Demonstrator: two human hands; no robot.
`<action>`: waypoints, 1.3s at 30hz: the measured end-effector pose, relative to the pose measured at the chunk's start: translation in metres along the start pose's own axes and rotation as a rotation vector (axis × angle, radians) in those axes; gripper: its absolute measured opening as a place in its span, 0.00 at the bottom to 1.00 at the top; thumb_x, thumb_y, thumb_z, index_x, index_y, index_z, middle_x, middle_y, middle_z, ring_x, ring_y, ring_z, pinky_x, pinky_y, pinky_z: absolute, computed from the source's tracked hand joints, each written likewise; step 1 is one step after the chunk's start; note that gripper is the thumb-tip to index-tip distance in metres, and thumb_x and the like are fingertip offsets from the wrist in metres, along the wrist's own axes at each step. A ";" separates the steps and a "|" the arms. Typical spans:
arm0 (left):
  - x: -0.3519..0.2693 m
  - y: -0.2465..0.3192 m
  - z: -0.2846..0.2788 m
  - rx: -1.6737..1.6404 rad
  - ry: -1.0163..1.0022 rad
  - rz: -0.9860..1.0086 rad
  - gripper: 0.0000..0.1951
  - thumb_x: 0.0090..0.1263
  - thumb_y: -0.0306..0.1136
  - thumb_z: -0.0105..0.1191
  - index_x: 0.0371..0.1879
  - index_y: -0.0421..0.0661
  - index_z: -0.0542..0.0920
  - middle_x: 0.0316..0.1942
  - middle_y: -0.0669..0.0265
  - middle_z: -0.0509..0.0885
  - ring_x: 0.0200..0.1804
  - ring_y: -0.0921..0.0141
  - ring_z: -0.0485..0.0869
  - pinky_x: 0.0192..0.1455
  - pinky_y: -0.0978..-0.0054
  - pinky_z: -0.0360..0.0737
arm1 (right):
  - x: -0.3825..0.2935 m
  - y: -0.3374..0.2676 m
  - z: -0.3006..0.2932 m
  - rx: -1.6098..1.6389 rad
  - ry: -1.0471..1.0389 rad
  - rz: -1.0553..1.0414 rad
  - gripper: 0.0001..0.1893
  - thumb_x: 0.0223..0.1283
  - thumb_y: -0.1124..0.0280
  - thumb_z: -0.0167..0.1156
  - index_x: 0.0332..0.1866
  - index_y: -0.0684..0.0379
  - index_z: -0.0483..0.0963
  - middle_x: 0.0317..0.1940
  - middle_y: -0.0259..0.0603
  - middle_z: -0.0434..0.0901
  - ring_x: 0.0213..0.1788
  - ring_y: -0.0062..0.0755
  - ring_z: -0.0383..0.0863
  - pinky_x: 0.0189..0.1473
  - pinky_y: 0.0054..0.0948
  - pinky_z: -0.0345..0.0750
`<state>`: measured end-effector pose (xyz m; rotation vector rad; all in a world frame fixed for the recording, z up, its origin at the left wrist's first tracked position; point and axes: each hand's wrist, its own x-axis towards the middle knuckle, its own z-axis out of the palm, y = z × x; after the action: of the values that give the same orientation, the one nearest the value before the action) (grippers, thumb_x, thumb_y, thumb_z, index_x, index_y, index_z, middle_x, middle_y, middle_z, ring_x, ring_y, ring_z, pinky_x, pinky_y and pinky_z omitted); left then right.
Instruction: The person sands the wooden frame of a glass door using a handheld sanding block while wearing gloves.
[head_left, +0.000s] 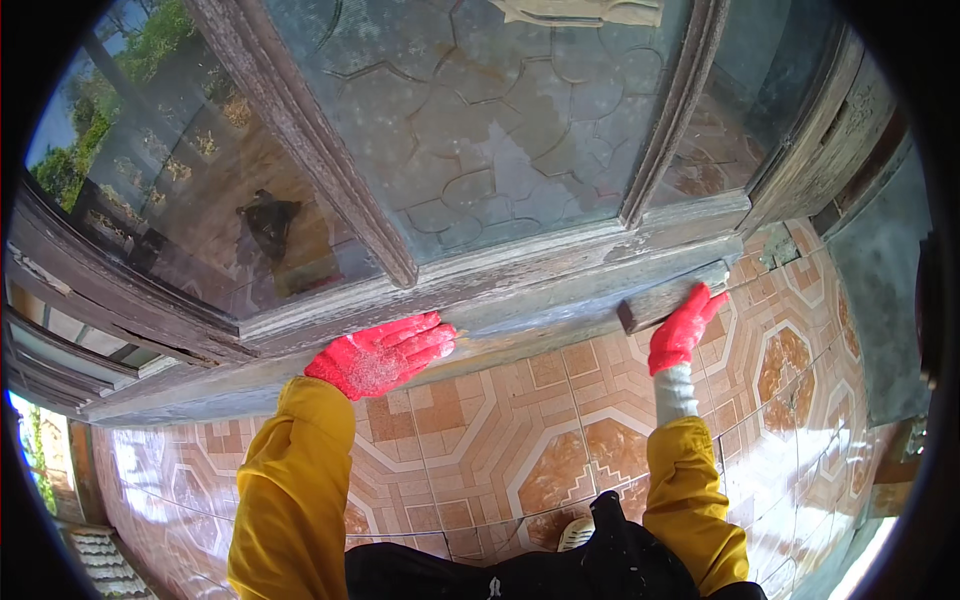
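My left hand (382, 355), in a red-coated glove with pale dust on it, lies flat with its fingers extended along the lower edge of a weathered wooden window frame (525, 264). My right hand (684, 328), in a matching glove with a white cuff, grips a wooden block (671, 296) against the grey sill (540, 304) at the right. The block's underside is hidden. Glass panes (510, 142) between worn wooden bars rise above the sill and carry reflections.
Patterned brown floor tiles (480, 450) lie beneath the sill. A grey wall (889, 285) stands at the right. Louvre-like slats (67, 345) are at the far left. A light-coloured shoe (576, 534) shows at the bottom, beside dark clothing.
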<state>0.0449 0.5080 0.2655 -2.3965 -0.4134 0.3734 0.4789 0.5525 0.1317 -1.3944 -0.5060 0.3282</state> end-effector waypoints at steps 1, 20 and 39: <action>0.001 0.000 0.002 -0.004 0.007 -0.003 0.28 0.74 0.41 0.46 0.74 0.52 0.64 0.75 0.70 0.64 0.76 0.66 0.61 0.80 0.67 0.56 | 0.022 0.001 -0.010 0.279 -0.021 0.193 0.40 0.73 0.49 0.47 0.80 0.59 0.42 0.74 0.51 0.57 0.71 0.46 0.65 0.72 0.41 0.63; 0.000 0.005 0.017 -0.060 0.030 0.017 0.29 0.72 0.34 0.44 0.74 0.50 0.62 0.77 0.69 0.60 0.77 0.65 0.59 0.81 0.67 0.54 | 0.000 -0.028 -0.011 0.293 -0.116 0.250 0.42 0.71 0.47 0.50 0.79 0.60 0.41 0.73 0.53 0.58 0.70 0.45 0.66 0.72 0.40 0.63; 0.020 0.127 -0.062 -0.661 0.264 -0.747 0.29 0.68 0.46 0.55 0.66 0.47 0.71 0.69 0.59 0.70 0.74 0.58 0.63 0.80 0.55 0.51 | -0.099 -0.051 0.018 0.162 -0.132 0.360 0.47 0.67 0.47 0.57 0.80 0.57 0.40 0.74 0.49 0.59 0.69 0.44 0.66 0.71 0.39 0.62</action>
<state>0.1106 0.3877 0.2244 -2.6021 -1.4094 -0.4833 0.3814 0.5100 0.1698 -1.3073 -0.3252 0.7406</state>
